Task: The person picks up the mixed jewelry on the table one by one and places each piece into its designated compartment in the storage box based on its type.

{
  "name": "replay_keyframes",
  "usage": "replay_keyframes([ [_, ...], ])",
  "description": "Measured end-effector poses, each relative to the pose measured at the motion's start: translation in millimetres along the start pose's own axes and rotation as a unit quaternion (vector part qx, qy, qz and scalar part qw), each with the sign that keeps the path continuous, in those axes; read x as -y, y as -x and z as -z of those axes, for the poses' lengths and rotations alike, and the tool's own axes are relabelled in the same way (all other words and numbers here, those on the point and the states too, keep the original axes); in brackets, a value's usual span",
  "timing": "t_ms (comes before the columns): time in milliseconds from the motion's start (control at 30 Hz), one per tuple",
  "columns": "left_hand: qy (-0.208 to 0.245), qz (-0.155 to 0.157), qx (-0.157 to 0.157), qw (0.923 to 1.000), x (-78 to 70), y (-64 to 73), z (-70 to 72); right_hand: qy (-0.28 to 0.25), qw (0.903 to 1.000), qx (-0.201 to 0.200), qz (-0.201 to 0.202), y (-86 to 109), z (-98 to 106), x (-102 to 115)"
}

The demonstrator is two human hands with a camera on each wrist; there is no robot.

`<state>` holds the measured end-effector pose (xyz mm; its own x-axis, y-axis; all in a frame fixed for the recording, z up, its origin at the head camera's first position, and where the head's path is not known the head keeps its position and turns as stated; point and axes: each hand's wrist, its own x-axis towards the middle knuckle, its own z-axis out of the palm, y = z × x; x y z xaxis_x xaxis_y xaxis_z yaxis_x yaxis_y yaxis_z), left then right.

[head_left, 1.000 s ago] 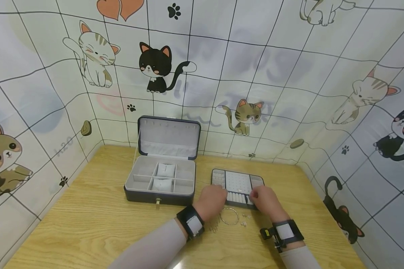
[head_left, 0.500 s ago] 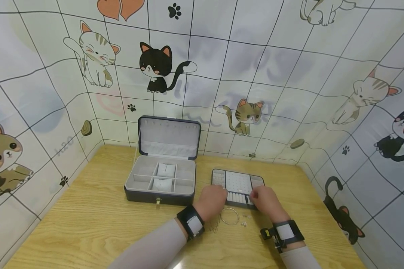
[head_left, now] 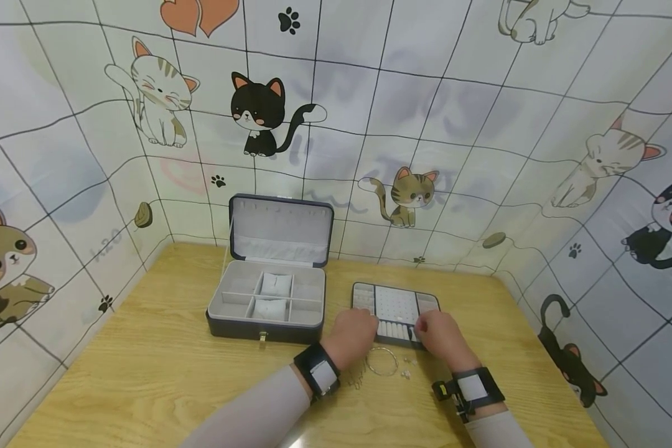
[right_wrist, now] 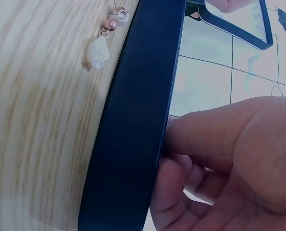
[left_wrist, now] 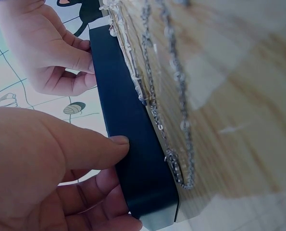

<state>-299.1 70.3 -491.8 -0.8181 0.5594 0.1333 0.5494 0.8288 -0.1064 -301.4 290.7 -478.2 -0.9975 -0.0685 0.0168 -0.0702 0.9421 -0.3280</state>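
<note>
A shallow dark jewelry tray (head_left: 396, 303) lies on the table, with a white dotted panel, side compartments and ring rolls along its front. At its front left corner my left hand (head_left: 351, 336) grips it; the left wrist view shows the thumb (left_wrist: 97, 149) against the tray's dark outer wall (left_wrist: 133, 159) and the other fingers curled at the rim. My right hand (head_left: 443, 338) has curled fingers over the front right corner. In the right wrist view its fingertips go behind the tray wall (right_wrist: 133, 106), so anything pinched there is hidden.
An open jewelry box (head_left: 266, 298) with two white cushions (head_left: 271, 308) stands to the left. In front of the tray lie a thin bangle (head_left: 382, 361), a silver chain (left_wrist: 181, 96) and small earrings (right_wrist: 98, 52). A cat-print curtain (head_left: 347, 155) surrounds the wooden table (head_left: 145, 367).
</note>
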Motion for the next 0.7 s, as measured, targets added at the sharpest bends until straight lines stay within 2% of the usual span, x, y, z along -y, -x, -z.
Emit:
replay_keyframes([
  [333,-0.006,0.003,-0.005,1.0,-1.2,-2.3,-6.0,0.009,0.9999,-0.005,-0.003,-0.1,-1.8,1.0],
  [700,-0.006,0.0,-0.013,0.9999,-0.4,0.0,-3.0,0.011,0.9999,0.003,-0.009,1.2,-0.3,4.5],
])
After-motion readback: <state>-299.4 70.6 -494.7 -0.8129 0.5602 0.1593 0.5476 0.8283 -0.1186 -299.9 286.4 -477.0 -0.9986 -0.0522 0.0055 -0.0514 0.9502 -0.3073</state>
